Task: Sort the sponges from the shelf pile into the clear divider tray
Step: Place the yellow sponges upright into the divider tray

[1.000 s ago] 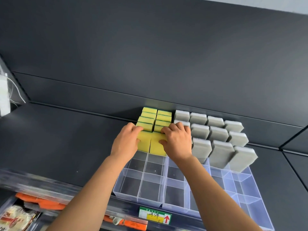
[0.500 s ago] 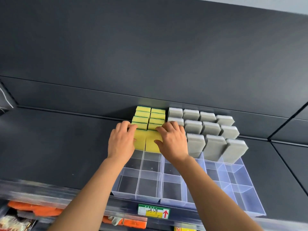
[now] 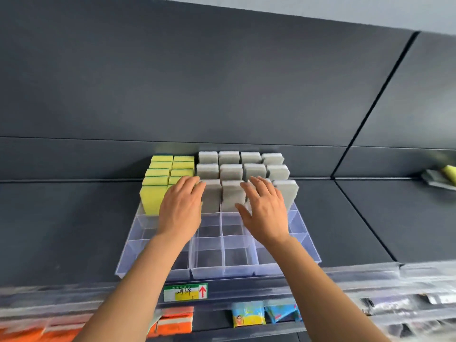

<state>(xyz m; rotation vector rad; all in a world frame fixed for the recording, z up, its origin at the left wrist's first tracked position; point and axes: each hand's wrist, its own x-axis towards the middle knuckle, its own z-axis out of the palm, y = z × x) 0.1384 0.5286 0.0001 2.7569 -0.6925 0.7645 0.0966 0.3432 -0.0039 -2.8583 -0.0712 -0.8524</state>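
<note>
Sponges (image 3: 229, 172) stand on edge in the far compartments of the clear divider tray (image 3: 222, 274), sorted by colour. The yellow sponges (image 3: 158, 166) fill the tray's far-left corner and the grey sponges (image 3: 251, 157) take the rest of its far side. I judge they stand upright so each fits one narrow slot and the colours stay apart.

I count nine yellow ones in two files, five on the left and four on the right; a tenth may be hidden behind my left hand (image 3: 181, 211). I see eleven grey ones, in four files and three rows, and a twelfth probably sits behind my right hand (image 3: 265, 213).

Both hands hover flat over the sponge row nearest the tray's middle, fingers straight and spread, holding nothing. I cannot tell whether the fingertips touch the tops. The pose reads to me as levelling or checking the rows rather than picking.

The tray's near compartments hold no sponges; my forearms cross them, so I cannot count them. Well to the right of the tray lies a blurred grey and yellow pile (image 3: 441, 175), probably the remaining stock.
</note>
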